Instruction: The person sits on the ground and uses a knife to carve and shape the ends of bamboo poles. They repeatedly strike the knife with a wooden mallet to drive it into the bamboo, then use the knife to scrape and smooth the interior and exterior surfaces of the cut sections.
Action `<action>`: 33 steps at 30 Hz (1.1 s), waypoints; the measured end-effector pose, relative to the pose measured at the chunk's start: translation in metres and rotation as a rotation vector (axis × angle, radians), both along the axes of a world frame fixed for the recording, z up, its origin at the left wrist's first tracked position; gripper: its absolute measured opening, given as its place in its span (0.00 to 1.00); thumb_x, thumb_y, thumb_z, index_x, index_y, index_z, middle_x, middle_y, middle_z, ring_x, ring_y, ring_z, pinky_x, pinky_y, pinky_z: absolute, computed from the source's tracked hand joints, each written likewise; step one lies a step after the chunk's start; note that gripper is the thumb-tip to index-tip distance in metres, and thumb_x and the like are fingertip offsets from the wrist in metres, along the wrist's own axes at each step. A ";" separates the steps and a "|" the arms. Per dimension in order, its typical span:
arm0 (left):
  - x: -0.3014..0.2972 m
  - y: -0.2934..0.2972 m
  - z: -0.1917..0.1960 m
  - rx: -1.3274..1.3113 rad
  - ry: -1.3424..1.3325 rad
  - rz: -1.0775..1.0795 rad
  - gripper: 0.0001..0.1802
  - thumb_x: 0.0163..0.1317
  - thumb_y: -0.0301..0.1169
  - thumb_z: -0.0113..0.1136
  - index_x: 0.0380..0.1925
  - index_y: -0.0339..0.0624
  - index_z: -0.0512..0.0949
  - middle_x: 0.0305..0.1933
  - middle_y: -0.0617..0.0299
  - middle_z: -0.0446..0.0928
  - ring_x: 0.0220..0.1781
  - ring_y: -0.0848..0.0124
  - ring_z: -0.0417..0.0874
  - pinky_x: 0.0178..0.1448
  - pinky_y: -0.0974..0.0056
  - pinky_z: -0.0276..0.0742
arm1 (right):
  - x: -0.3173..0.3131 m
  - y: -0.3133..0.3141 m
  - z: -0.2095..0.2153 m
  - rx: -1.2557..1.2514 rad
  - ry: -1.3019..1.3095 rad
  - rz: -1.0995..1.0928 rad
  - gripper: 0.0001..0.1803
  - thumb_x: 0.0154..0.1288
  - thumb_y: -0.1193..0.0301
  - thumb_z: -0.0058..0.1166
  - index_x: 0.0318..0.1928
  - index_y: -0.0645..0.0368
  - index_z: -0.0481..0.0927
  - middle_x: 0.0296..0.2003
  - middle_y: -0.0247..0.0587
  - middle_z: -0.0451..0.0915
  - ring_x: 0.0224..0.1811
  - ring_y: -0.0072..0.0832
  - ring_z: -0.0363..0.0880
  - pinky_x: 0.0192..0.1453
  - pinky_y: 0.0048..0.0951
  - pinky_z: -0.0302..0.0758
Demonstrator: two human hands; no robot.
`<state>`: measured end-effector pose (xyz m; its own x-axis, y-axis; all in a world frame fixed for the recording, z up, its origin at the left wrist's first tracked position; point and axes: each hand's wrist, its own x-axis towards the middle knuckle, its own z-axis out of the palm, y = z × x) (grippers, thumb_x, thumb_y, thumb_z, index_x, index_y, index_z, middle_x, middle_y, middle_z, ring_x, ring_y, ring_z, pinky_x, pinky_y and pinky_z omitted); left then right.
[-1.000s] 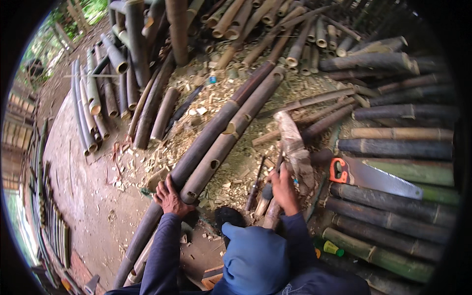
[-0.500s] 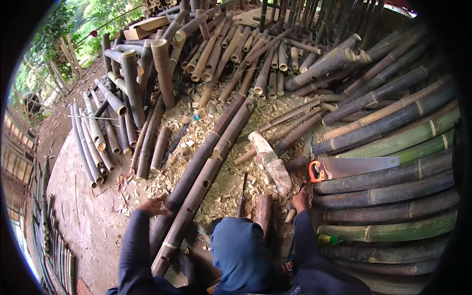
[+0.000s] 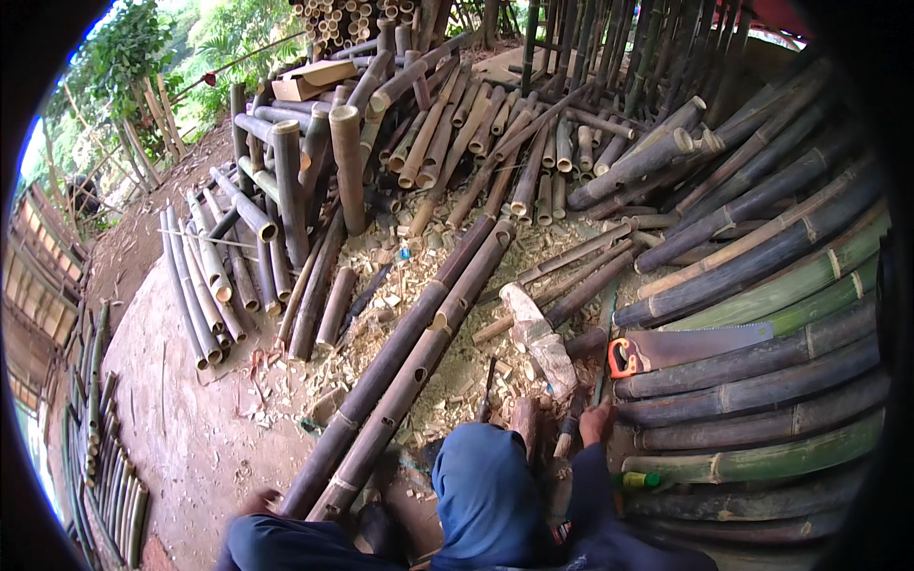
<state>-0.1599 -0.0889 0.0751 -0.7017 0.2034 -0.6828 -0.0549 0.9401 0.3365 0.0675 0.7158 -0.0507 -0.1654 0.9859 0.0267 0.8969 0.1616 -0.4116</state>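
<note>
Two long brown bamboo poles [image 3: 419, 376] lie side by side, running diagonally across the ground; the right one has holes cut in it. My left hand [image 3: 259, 502] is beside their near end, smeared by motion, and its fingers are unclear. My right hand [image 3: 598, 422] is closed round the near end of a thin, dark, long tool [image 3: 606, 366], whose exact kind I cannot make out. Close by on the right, a handsaw [image 3: 700, 346] with an orange handle rests on bamboo. A pale, rough wood block [image 3: 538, 338] lies left of the right hand.
Thick bamboo poles [image 3: 752, 409] lie in rows on the right. Cut bamboo pieces [image 3: 466, 133] are heaped at the back, and thinner lengths [image 3: 195, 285] lie at left. Wood chips [image 3: 447, 381] cover the ground. Blue-clothed knee [image 3: 486, 495] fills the lower middle.
My left hand has left the middle of the poles and moved back toward me, near their lower end. My right hand stays at the thin tool. The whole view has shifted slightly.
</note>
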 end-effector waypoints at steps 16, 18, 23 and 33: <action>0.070 0.275 0.055 0.393 0.042 0.172 0.54 0.43 0.47 0.86 0.70 0.45 0.67 0.65 0.49 0.75 0.66 0.55 0.76 0.66 0.51 0.77 | -0.123 -0.193 0.121 -0.877 0.118 1.160 0.23 0.69 0.59 0.62 0.59 0.58 0.80 0.50 0.51 0.86 0.52 0.39 0.85 0.58 0.41 0.79; 0.069 0.274 0.056 0.388 0.033 0.175 0.56 0.43 0.46 0.86 0.71 0.45 0.66 0.66 0.49 0.74 0.66 0.55 0.75 0.66 0.50 0.76 | -0.119 -0.207 0.120 -0.958 0.099 1.194 0.24 0.68 0.58 0.63 0.59 0.57 0.80 0.50 0.49 0.85 0.53 0.38 0.85 0.58 0.41 0.80; 0.075 0.267 0.055 0.363 0.016 0.196 0.59 0.42 0.44 0.86 0.73 0.45 0.62 0.67 0.48 0.73 0.68 0.54 0.74 0.66 0.50 0.76 | -0.120 -0.233 0.115 -1.205 0.167 1.176 0.27 0.67 0.56 0.66 0.61 0.55 0.79 0.52 0.44 0.84 0.53 0.35 0.83 0.56 0.40 0.80; 0.035 0.244 0.088 0.461 0.017 0.145 0.65 0.40 0.42 0.87 0.77 0.44 0.56 0.71 0.47 0.69 0.71 0.53 0.71 0.67 0.49 0.74 | -0.169 -0.248 0.160 -2.007 0.849 0.619 0.33 0.63 0.51 0.70 0.63 0.51 0.77 0.55 0.34 0.81 0.54 0.30 0.80 0.53 0.39 0.82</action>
